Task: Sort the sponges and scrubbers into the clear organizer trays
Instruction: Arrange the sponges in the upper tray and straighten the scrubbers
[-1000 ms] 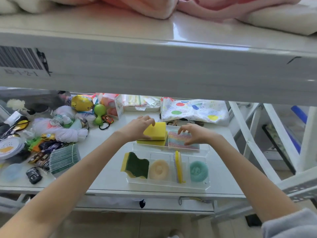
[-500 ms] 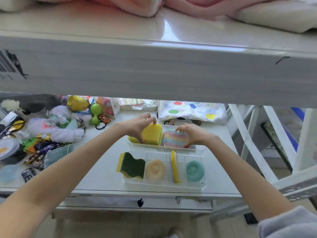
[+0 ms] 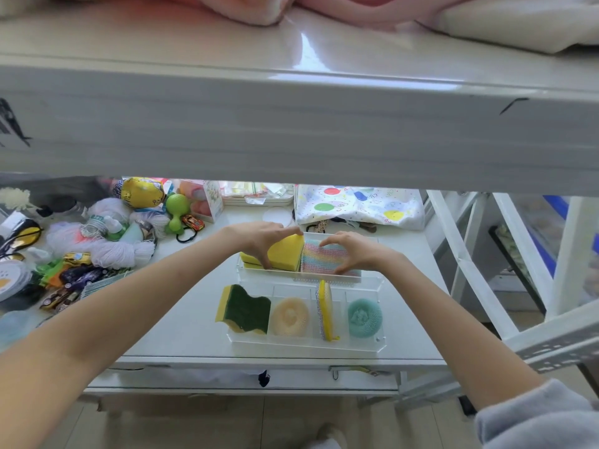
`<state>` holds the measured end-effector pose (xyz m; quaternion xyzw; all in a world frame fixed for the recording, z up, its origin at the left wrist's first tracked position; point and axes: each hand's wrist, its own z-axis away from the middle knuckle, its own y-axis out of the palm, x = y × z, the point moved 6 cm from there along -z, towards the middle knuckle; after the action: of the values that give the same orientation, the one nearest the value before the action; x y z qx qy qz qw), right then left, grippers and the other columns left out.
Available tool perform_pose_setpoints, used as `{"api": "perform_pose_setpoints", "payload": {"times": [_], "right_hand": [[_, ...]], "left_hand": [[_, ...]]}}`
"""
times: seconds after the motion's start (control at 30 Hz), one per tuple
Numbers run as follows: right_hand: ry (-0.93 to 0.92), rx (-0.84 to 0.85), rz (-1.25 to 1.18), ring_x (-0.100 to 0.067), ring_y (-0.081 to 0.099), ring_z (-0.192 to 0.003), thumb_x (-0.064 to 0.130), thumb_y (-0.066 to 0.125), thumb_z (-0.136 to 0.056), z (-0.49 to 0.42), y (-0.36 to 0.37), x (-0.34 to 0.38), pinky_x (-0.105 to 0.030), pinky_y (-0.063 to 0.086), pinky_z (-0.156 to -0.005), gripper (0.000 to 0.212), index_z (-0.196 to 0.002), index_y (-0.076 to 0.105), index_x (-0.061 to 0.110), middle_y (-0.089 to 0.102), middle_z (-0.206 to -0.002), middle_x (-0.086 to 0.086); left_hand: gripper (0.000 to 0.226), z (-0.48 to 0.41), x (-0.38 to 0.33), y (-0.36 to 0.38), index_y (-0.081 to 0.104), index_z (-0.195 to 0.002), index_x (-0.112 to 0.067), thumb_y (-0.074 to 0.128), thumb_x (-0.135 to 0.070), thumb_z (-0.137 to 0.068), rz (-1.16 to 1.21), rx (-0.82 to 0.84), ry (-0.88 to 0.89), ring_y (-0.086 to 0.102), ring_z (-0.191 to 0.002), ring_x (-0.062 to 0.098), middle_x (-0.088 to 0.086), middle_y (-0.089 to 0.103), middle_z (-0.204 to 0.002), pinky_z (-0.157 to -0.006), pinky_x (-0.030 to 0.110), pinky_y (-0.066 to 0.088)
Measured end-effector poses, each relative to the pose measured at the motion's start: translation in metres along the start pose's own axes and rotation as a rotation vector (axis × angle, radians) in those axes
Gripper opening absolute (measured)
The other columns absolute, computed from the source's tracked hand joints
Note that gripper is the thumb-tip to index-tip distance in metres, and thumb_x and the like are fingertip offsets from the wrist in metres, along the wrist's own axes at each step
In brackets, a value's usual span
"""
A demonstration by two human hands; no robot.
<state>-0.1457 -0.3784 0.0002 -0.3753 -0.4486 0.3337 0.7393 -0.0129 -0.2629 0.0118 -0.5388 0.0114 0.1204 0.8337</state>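
In the far tray (image 3: pixel 246 272), left hand (image 3: pixel 259 239) grips yellow sponge (image 3: pixel 287 252), right hand (image 3: pixel 358 251) grips rainbow scrubber (image 3: pixel 324 256).

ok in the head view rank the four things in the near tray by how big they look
1. green-and-yellow wavy sponge
2. peach round scrubber and teal round scrubber, too alike to rank
3. yellow sponge standing on edge, though only its narrow side shows

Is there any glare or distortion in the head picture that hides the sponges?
Head view: glare sits only on the upper shelf; wide-angle bending curves that shelf edge; the yellow sponge and the clear trays are evenly lit and sharp, though the trays' walls are faint.
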Motion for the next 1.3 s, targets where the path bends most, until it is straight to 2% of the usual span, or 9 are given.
{"api": "perform_pose_setpoints", "payload": {"times": [0.33,0.43,0.53,0.7,0.87,1.03,1.1,1.23,1.3], "right_hand": [[-0.057,0.043,0.046,-0.027,0.038,-0.127,0.028,0.067,-0.085,-0.012,0.008,0.026,-0.049,0.035,-0.108,0.05,-0.131,0.049,0.037,0.044,-0.136,-0.009],[-0.121,0.024,0.183,-0.026,0.036,-0.124,0.037,0.057,-0.091,-0.02,0.019,0.048,-0.049,0.04,-0.103,0.038,-0.129,0.051,0.04,0.043,-0.134,-0.007],[-0.118,0.011,0.291,-0.027,0.034,-0.121,0.044,0.049,-0.093,-0.024,0.028,0.056,-0.05,0.04,-0.1,0.031,-0.123,0.059,0.04,0.039,-0.134,-0.005],[-0.06,0.044,0.369,-0.029,0.034,-0.116,0.046,0.049,-0.092,-0.021,0.024,0.041,-0.05,0.043,-0.094,0.026,-0.11,0.065,0.036,0.039,-0.126,-0.006],[-0.044,0.04,0.344,-0.027,0.031,-0.121,0.049,0.05,-0.091,-0.007,0.019,0.021,-0.051,0.038,-0.099,0.027,-0.112,0.063,0.04,0.036,-0.131,-0.004],[-0.04,0.012,0.313,-0.028,0.029,-0.127,0.05,0.048,-0.092,-0.001,0.019,0.018,-0.051,0.032,-0.104,0.028,-0.115,0.062,0.043,0.034,-0.136,-0.003],[-0.045,0.0,0.288,-0.028,0.031,-0.126,0.048,0.05,-0.092,0.0,0.018,0.018,-0.05,0.034,-0.104,0.03,-0.119,0.061,0.042,0.036,-0.137,-0.003],[-0.057,-0.062,0.124,-0.023,0.042,-0.122,0.036,0.058,-0.091,0.006,0.009,0.016,-0.04,0.039,-0.1,0.035,-0.126,0.057,0.036,0.048,-0.133,-0.001],[-0.037,-0.102,0.056,-0.023,0.045,-0.121,0.029,0.062,-0.088,0.009,0.004,0.011,-0.041,0.042,-0.101,0.038,-0.126,0.057,0.032,0.052,-0.13,-0.003]], "left_hand": [[0.098,0.035,0.013,-0.052,0.02,-0.14,-0.027,0.082,-0.031,-0.064,-0.03,-0.305,-0.047,0.051,-0.104,0.028,0.011,0.053,-0.127,-0.079,0.039,0.046],[0.099,0.042,0.017,-0.053,0.02,-0.141,-0.027,0.082,-0.031,-0.065,-0.031,-0.301,-0.066,0.051,-0.104,0.026,0.01,0.053,-0.13,-0.079,0.036,0.045],[0.101,0.042,0.022,-0.045,0.018,-0.141,-0.028,0.083,-0.034,-0.064,-0.04,-0.271,-0.083,0.051,-0.114,0.028,0.008,0.051,-0.134,-0.085,0.039,0.046],[0.099,0.034,0.009,-0.038,0.017,-0.143,-0.028,0.081,-0.032,-0.068,0.01,-0.235,-0.072,0.046,-0.094,0.021,0.011,0.054,-0.127,-0.072,0.031,0.037],[0.1,0.011,-0.01,-0.029,0.016,-0.144,-0.027,0.081,-0.026,-0.069,0.049,-0.181,-0.023,0.048,-0.116,0.026,0.009,0.05,-0.135,-0.087,0.038,0.047],[0.097,-0.005,-0.014,-0.005,0.014,-0.144,-0.027,0.079,-0.023,-0.073,-0.004,-0.053,-0.039,0.042,-0.092,0.018,0.011,0.054,-0.118,-0.077,0.032,0.042],[0.094,-0.006,-0.009,0.005,0.013,-0.144,-0.026,0.077,-0.025,-0.075,-0.004,-0.033,-0.063,0.041,-0.091,0.018,0.012,0.055,-0.118,-0.078,0.031,0.041],[0.091,-0.007,-0.002,0.011,0.014,-0.143,-0.025,0.075,-0.033,-0.076,0.076,-0.054,-0.076,0.049,-0.108,0.026,0.012,0.053,-0.125,-0.089,0.037,0.043],[0.092,-0.008,0.003,0.013,0.013,-0.144,-0.029,0.072,-0.044,-0.076,0.147,-0.051,-0.091,0.047,-0.118,0.027,0.012,0.049,-0.133,-0.096,0.041,0.043]]}}
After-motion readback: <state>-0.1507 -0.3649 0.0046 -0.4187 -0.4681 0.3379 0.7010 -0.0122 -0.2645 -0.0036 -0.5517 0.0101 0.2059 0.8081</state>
